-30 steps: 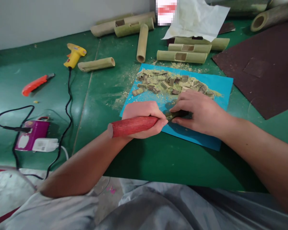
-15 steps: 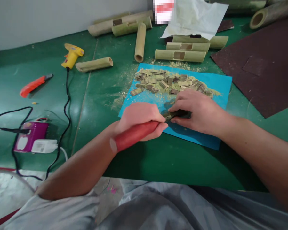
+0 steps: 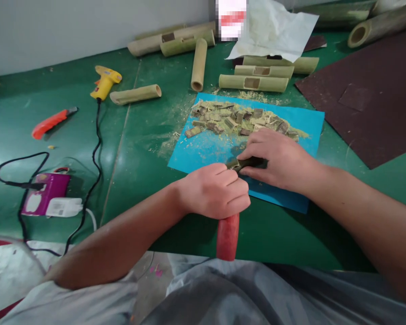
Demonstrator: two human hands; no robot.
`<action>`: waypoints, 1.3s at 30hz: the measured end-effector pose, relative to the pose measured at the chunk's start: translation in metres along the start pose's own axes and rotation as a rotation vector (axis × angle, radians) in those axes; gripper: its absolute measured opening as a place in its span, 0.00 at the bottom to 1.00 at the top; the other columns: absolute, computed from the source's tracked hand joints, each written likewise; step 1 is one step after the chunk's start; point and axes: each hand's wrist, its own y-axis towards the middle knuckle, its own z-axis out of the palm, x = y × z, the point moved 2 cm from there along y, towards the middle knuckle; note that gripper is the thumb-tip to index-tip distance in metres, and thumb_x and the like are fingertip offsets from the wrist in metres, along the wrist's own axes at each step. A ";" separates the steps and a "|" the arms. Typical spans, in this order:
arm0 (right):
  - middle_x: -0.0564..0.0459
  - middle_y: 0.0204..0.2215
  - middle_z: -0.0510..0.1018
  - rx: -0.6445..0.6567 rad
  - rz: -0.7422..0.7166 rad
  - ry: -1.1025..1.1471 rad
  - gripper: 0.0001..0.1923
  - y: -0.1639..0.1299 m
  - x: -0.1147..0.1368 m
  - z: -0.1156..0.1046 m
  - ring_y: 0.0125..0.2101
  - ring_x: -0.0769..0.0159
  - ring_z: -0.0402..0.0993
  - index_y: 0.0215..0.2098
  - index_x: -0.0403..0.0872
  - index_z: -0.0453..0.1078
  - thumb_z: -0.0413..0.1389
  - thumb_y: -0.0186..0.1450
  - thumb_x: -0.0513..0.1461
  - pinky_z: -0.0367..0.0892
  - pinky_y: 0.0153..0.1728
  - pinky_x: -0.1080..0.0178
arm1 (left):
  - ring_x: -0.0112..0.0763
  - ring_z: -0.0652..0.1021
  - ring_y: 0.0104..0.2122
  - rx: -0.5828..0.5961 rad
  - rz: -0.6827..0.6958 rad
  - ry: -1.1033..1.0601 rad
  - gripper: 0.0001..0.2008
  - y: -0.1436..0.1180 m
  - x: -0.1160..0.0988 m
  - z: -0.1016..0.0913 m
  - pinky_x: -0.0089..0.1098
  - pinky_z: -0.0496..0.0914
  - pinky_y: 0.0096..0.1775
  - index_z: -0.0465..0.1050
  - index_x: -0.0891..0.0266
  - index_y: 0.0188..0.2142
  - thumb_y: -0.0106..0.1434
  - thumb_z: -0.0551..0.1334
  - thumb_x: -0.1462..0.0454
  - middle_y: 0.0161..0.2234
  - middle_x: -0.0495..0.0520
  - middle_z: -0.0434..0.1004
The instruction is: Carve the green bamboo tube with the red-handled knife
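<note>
My left hand (image 3: 219,192) is wrapped around a tool with a thick red handle (image 3: 228,238), whose butt points down toward my lap. The tool's working end is hidden behind my fingers. In my right hand (image 3: 274,155), thumb and fingers pinch a dark green bamboo piece (image 3: 257,162). That piece's left end meets my left hand and shows a pale cut spot. Both hands are over the near part of a blue sheet (image 3: 206,149). Bamboo chips (image 3: 230,122) and pale sawdust lie heaped across its far half.
Cut bamboo tubes (image 3: 253,83) with square openings lie behind the sheet, near white paper (image 3: 274,31). A brown board (image 3: 368,99) is at right. On the left are a yellow glue gun (image 3: 104,81), an orange utility knife (image 3: 52,124), a purple box (image 3: 47,192) and cables.
My left hand has turned over and shifted slightly right and down. The red handle has swung from pointing lower left to pointing toward my lap. The right hand keeps its grip.
</note>
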 end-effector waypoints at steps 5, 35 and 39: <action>0.49 0.33 0.73 -0.018 -0.010 0.021 0.03 -0.001 0.001 0.000 0.38 0.57 0.68 0.36 0.47 0.77 0.62 0.67 0.39 0.62 0.41 0.55 | 0.26 0.71 0.23 -0.072 -0.396 -0.220 0.20 -0.010 0.010 0.002 0.33 0.59 0.27 0.71 0.59 0.23 0.74 0.59 0.63 0.20 0.47 0.71; 0.48 0.33 0.76 -0.022 0.065 -0.066 0.05 0.000 0.007 -0.001 0.39 0.57 0.69 0.34 0.48 0.80 0.63 0.67 0.40 0.62 0.41 0.55 | 0.29 0.71 0.22 0.264 -0.239 0.362 0.05 0.020 -0.044 -0.006 0.32 0.59 0.24 0.76 0.67 0.34 0.68 0.62 0.72 0.24 0.50 0.71; 0.47 0.33 0.77 -0.024 0.059 -0.047 0.06 0.000 0.005 -0.001 0.38 0.57 0.70 0.34 0.47 0.80 0.62 0.67 0.40 0.63 0.41 0.54 | 0.28 0.71 0.22 0.292 -0.297 0.433 0.06 0.026 -0.049 -0.003 0.31 0.59 0.25 0.76 0.67 0.34 0.66 0.62 0.75 0.25 0.51 0.72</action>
